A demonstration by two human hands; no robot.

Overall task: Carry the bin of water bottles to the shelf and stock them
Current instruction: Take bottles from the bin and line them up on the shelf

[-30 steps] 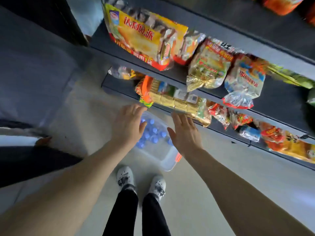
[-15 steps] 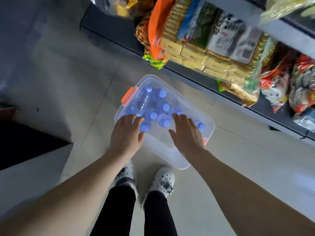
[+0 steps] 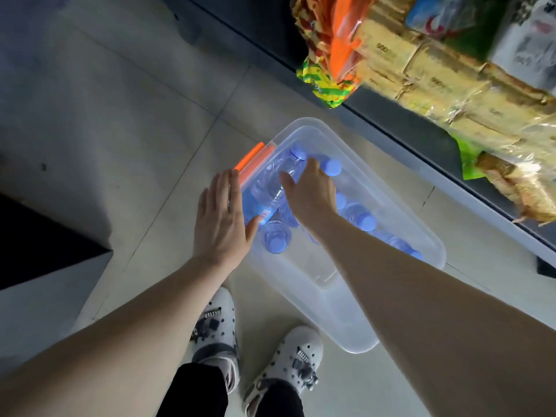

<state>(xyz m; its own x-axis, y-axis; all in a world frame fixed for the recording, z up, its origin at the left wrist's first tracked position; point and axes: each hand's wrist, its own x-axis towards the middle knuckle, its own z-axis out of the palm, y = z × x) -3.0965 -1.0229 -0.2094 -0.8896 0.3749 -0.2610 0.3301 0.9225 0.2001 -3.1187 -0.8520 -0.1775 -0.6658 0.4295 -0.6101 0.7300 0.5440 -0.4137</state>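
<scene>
The right hand (image 3: 311,192) is reaching into the clear plastic bin (image 3: 346,323) and its fingers are curling around a clear plastic water bottle with a blue cap (image 3: 276,183), which is lying tilted on top of the others near the bin's left end. The thumb is resting on the side of this bottle. The left hand (image 3: 221,218) is staying flat with straight fingers just beside the bin's left edge, next to the orange latch handle (image 3: 251,156); it is holding nothing, and the thumb tip is touching the bin's rim.

The other upright blue-capped water bottles (image 3: 365,221) are standing inside the bin, mostly in its left and far part, while the near right corner of the bin is showing bare bottom. The bin is sitting on the light tiled floor (image 3: 120,109), close to the dark lower shelf (image 3: 421,124). On this shelf a large pack of yellowish biscuit packets in clear wrap (image 3: 436,70) is hanging over the shelf's front edge. The person's white clog shoes with charms (image 3: 296,353) are standing on the floor just beside the bin's near edge.
</scene>
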